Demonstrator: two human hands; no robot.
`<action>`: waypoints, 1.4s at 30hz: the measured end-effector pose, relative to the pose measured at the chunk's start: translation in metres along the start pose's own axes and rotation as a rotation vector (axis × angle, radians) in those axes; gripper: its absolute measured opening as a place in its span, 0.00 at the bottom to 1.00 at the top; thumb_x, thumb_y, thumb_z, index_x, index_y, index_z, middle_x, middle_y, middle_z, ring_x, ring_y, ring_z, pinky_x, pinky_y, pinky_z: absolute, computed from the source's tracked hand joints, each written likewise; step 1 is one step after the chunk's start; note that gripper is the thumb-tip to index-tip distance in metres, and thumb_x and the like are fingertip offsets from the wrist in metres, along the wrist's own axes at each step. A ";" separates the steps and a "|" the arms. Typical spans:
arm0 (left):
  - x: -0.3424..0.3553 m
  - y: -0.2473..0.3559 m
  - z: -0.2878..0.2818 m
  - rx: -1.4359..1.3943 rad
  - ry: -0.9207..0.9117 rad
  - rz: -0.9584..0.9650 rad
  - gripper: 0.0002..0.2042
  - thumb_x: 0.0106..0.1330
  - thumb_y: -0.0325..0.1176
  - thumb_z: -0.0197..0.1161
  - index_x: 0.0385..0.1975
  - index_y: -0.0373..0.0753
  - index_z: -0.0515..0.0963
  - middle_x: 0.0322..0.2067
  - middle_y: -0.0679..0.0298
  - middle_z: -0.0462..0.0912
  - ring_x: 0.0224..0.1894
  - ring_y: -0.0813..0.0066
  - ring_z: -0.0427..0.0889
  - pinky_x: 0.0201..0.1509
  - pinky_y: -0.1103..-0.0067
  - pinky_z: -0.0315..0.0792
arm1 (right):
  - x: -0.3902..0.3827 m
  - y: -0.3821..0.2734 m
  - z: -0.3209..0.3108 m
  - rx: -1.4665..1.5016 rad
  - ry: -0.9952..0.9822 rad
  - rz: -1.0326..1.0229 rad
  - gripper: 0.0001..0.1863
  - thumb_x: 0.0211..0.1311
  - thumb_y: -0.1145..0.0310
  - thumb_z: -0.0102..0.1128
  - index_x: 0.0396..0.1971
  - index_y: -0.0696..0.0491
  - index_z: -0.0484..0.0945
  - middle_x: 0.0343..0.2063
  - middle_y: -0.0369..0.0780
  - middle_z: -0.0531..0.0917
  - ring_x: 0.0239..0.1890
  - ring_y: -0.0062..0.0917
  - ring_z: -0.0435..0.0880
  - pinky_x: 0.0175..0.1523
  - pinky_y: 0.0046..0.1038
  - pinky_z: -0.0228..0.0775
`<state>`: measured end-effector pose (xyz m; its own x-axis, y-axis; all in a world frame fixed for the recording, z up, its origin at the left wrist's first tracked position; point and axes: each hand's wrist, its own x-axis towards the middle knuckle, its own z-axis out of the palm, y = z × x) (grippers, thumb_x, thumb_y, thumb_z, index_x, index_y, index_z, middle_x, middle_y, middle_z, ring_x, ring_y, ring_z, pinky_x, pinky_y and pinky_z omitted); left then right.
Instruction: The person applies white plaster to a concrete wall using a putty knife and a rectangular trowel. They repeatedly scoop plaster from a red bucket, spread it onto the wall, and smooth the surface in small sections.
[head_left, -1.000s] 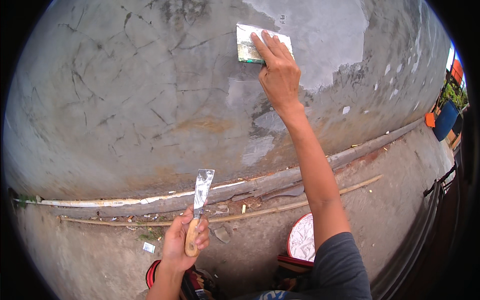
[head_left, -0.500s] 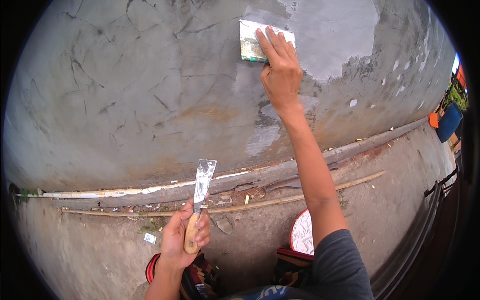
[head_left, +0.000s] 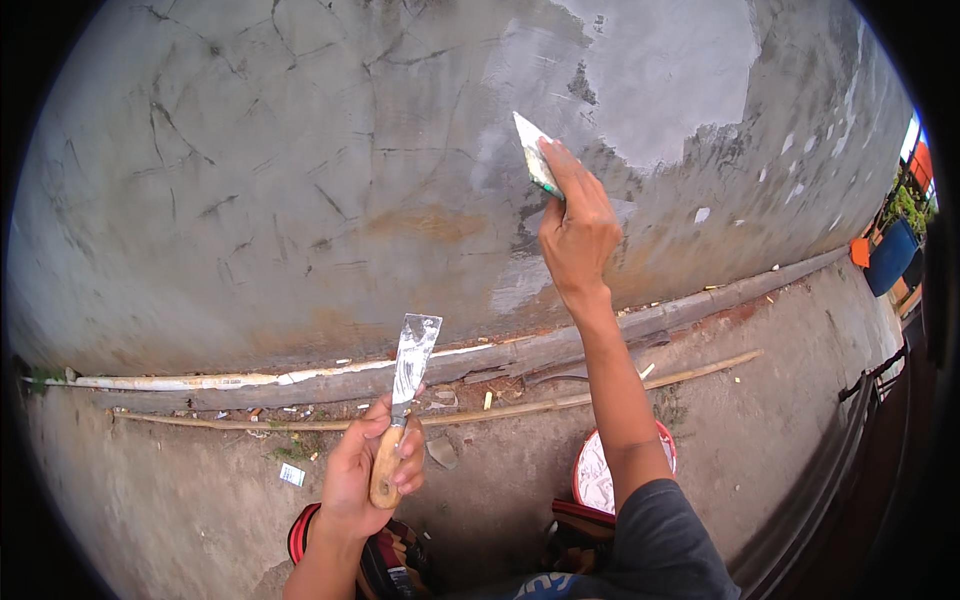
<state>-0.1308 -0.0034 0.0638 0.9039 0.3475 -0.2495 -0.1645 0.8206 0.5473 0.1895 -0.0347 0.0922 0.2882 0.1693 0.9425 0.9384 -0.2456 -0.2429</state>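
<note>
My left hand [head_left: 358,470] is closed round the wooden handle of a putty knife [head_left: 412,362], whose flat metal blade points up and is smeared with white paste. In my right hand [head_left: 582,225] is a flat, white-coated plastering blade [head_left: 538,158] with a bit of green at its lower edge. The blade is tilted, seen nearly edge-on, close to the grey wall [head_left: 300,190]; whether it touches cannot be told. A smooth pale patch of filler [head_left: 660,80] covers the wall at upper right of this hand, with thinner smears beside and below it.
A red-rimmed bucket of white paste [head_left: 595,475] stands below my right forearm. Along the wall's foot run a white pipe [head_left: 180,382] and a ledge; a long bamboo pole [head_left: 540,407] lies on the ground. A blue barrel [head_left: 890,258] is at far right.
My right hand has come down and slightly right, turning the plastering blade from flat against the wall to a steep tilt. My left hand with the putty knife is nearly unmoved.
</note>
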 end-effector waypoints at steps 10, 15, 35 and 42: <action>0.006 -0.002 0.000 0.020 -0.005 -0.007 0.22 0.72 0.39 0.42 0.63 0.39 0.64 0.27 0.66 0.69 0.21 0.80 0.65 0.25 0.80 0.64 | -0.054 -0.016 0.049 -0.115 -0.106 -0.003 0.39 0.41 0.85 0.54 0.58 0.38 0.79 0.51 0.36 0.81 0.46 0.33 0.80 0.50 0.33 0.73; 0.003 -0.002 0.005 0.008 -0.039 -0.032 0.22 0.71 0.38 0.42 0.63 0.39 0.64 0.27 0.66 0.68 0.21 0.80 0.64 0.25 0.80 0.64 | -0.039 -0.016 0.014 0.217 -0.245 0.082 0.33 0.48 0.83 0.54 0.59 0.48 0.76 0.47 0.40 0.80 0.42 0.35 0.78 0.46 0.35 0.71; 0.029 0.006 -0.028 -0.053 -0.072 -0.057 0.21 0.70 0.38 0.44 0.61 0.41 0.67 0.27 0.67 0.69 0.22 0.80 0.65 0.26 0.81 0.64 | 0.053 -0.062 0.074 -0.258 0.171 0.064 0.37 0.45 0.79 0.66 0.62 0.53 0.72 0.53 0.38 0.74 0.47 0.36 0.77 0.41 0.33 0.76; 0.029 0.012 -0.034 -0.065 -0.042 -0.046 0.22 0.70 0.38 0.44 0.62 0.40 0.65 0.28 0.67 0.68 0.22 0.81 0.65 0.25 0.81 0.64 | 0.030 -0.056 0.031 0.065 -0.078 0.030 0.30 0.49 0.79 0.64 0.57 0.51 0.77 0.46 0.37 0.80 0.41 0.33 0.79 0.45 0.33 0.73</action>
<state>-0.1200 0.0322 0.0356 0.9268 0.2900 -0.2386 -0.1460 0.8637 0.4825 0.1517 0.0142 0.1270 0.3281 0.2367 0.9145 0.9388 -0.1896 -0.2877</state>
